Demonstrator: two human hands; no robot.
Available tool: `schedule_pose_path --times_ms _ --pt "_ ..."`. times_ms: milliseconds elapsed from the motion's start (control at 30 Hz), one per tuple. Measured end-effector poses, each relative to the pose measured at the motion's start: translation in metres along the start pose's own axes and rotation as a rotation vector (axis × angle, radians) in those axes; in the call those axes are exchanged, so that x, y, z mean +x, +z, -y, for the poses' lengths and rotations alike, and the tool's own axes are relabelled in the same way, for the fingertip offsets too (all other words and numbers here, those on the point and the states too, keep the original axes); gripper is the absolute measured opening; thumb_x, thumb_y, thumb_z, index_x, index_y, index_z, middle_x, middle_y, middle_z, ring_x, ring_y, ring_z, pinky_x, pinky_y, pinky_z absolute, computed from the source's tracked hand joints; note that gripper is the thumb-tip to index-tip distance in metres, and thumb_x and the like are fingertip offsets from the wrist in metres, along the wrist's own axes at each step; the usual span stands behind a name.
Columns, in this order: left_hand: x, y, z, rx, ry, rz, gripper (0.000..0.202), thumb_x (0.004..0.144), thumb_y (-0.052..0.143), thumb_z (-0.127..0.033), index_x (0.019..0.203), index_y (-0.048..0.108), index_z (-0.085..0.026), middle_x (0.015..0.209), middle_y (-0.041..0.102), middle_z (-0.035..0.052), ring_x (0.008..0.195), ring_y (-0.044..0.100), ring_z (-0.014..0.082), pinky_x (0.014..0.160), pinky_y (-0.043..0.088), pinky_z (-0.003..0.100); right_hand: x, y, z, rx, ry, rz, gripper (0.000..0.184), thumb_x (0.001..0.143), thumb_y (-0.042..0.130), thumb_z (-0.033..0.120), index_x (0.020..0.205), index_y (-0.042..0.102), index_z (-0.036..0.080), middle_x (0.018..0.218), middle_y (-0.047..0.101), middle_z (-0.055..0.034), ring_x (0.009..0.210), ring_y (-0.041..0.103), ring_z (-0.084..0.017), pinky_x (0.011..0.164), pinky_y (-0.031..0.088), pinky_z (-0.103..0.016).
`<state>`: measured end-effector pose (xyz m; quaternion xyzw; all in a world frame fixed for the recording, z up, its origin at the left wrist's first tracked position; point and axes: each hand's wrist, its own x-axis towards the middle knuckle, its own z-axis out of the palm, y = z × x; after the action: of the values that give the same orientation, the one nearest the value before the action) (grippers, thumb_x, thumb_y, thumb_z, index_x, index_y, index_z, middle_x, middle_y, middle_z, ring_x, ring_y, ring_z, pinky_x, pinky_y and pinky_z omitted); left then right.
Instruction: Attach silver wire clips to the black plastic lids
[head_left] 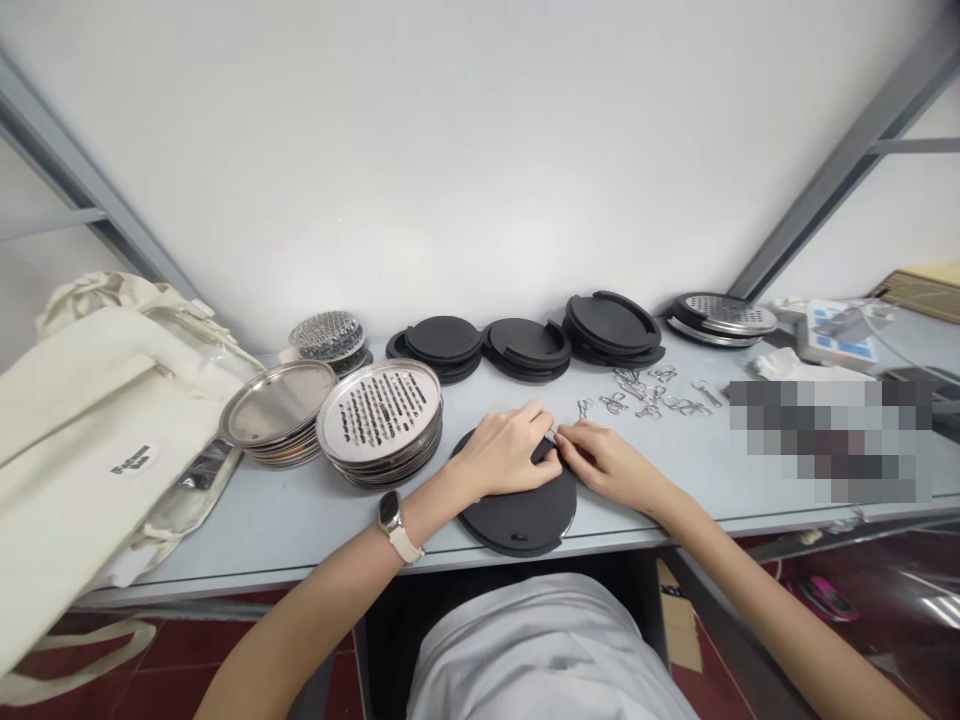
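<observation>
- While both bare hands meet over its front part, a long pale grey-blue table [292, 520] bears everything within reach.
- At the left end slumps a large cream canvas bag [67, 450], close beside a stack of plain round silvery metal plates [281, 400]; if the bag sagged further, it could nudge that pile.
- Next to it, a tall stack of round perforated metal grater plates [382, 405] stands near the left forearm; an elbow swung outward might topple it, and the raised holes could scratch skin.
- Directly in front of the person, a flat round black plastic disc [502, 515] lies near the table's front edge, where a hard push toward the body could tip it off.
- The left hand [510, 450] lies across the disc, fingers bent toward its far right part; whether they truly grip it cannot be told.
- The right hand [607, 465] pinches a small silvery metal piece [551, 438] between thumb and forefinger at the disc's rim; a loose pinch could let it slip.
- Loose bent-wire metal clips [615, 403] lie scattered beyond the right hand, where a careless sleeve-level sweep might scatter or tangle them.
</observation>
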<state>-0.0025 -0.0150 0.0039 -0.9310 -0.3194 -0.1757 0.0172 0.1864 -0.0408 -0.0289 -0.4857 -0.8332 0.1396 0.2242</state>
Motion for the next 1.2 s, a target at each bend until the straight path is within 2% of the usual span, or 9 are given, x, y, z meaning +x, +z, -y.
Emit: schedule_pose_path --times_ms 233,467,600,700,800,900,1000,1100,1200 --pt "0.001 -0.001 0.0 -0.001 0.02 0.005 0.013 0.085 0.048 -0.032 0.086 0.051 -0.02 0.092 0.058 0.0014 0.072 0.059 0.0164 0.053 0.037 0.028 -0.001 0.0 0.001 0.006 0.0 -0.004 0.033 0.098 0.031 0.027 0.071 0.049 0.019 0.066 0.057 -0.0039 0.065 0.052 -0.018 0.065 0.039 -0.029" --pt "0.003 0.0 0.001 -0.015 -0.025 0.017 0.012 0.085 0.048 -0.03 0.088 0.052 -0.019 0.093 0.058 0.0025 0.075 0.06 0.0176 0.055 0.038 0.027 0.002 0.001 0.0 0.019 0.025 -0.006 0.033 0.098 0.031 0.027 0.075 0.052 0.019 0.069 0.059 -0.0043 0.067 0.054 -0.018 0.069 0.04 -0.03" --pt "0.006 0.001 0.001 -0.034 -0.086 0.035 0.013 0.085 0.049 -0.03 0.092 0.053 -0.019 0.093 0.057 0.0025 0.076 0.061 0.0179 0.057 0.04 0.027 0.008 -0.007 0.0 0.037 0.035 0.052 0.03 0.096 0.033 0.025 0.072 0.049 0.019 0.068 0.057 -0.0022 0.061 0.051 -0.015 0.062 0.038 -0.026" --pt "0.008 0.0 0.003 -0.047 -0.115 0.058 0.012 0.086 0.048 -0.029 0.092 0.053 -0.02 0.094 0.058 0.0023 0.078 0.061 0.0178 0.059 0.041 0.027 0.015 -0.016 -0.002 0.063 0.028 0.136 0.03 0.095 0.036 0.025 0.066 0.044 0.02 0.058 0.049 0.0026 0.053 0.043 -0.012 0.055 0.033 -0.025" --pt "0.009 0.0 0.007 -0.025 -0.194 0.059 0.01 0.089 0.043 -0.023 0.091 0.053 -0.02 0.093 0.058 0.0023 0.078 0.06 0.0171 0.061 0.042 0.027 0.024 -0.023 -0.006 0.137 0.023 0.215 0.032 0.096 0.035 0.027 0.065 0.041 0.02 0.053 0.041 0.0054 0.049 0.036 -0.011 0.052 0.03 -0.023" --pt "0.009 0.001 0.011 -0.03 -0.31 0.045 0.008 0.088 0.044 -0.022 0.092 0.051 -0.02 0.095 0.058 0.0018 0.074 0.06 0.0163 0.061 0.042 0.027 0.036 -0.028 -0.01 0.181 0.002 0.231 0.033 0.098 0.032 0.028 0.067 0.041 0.02 0.056 0.041 0.0054 0.051 0.037 -0.011 0.053 0.032 -0.023" --pt "0.008 0.003 0.012 -0.066 -0.403 0.021 0.012 0.086 0.046 -0.022 0.097 0.048 -0.02 0.093 0.058 0.001 0.077 0.06 0.0172 0.062 0.043 0.028 0.05 -0.028 -0.012 0.186 -0.054 0.19 0.033 0.1 0.031 0.03 0.071 0.043 0.02 0.063 0.045 0.0032 0.059 0.044 -0.012 0.061 0.037 -0.025" --pt "0.007 0.005 0.009 -0.026 -0.499 0.036 0.005 0.086 0.046 -0.025 0.089 0.048 -0.02 0.087 0.059 0.0016 0.076 0.06 0.0191 0.062 0.043 0.029 0.061 -0.022 -0.011 0.234 -0.116 0.141 0.032 0.1 0.034 0.028 0.072 0.046 0.019 0.071 0.048 -0.0002 0.071 0.048 -0.015 0.068 0.041 -0.028" --pt "0.007 0.006 0.007 -0.02 -0.533 0.083 0.006 0.086 0.045 -0.025 0.083 0.049 -0.021 0.082 0.058 0.0016 0.074 0.061 0.0204 0.062 0.043 0.031 0.064 -0.013 -0.01 0.321 -0.104 0.083 0.028 0.099 0.033 0.024 0.074 0.045 0.019 0.077 0.047 -0.0018 0.074 0.048 -0.016 0.071 0.044 -0.03"
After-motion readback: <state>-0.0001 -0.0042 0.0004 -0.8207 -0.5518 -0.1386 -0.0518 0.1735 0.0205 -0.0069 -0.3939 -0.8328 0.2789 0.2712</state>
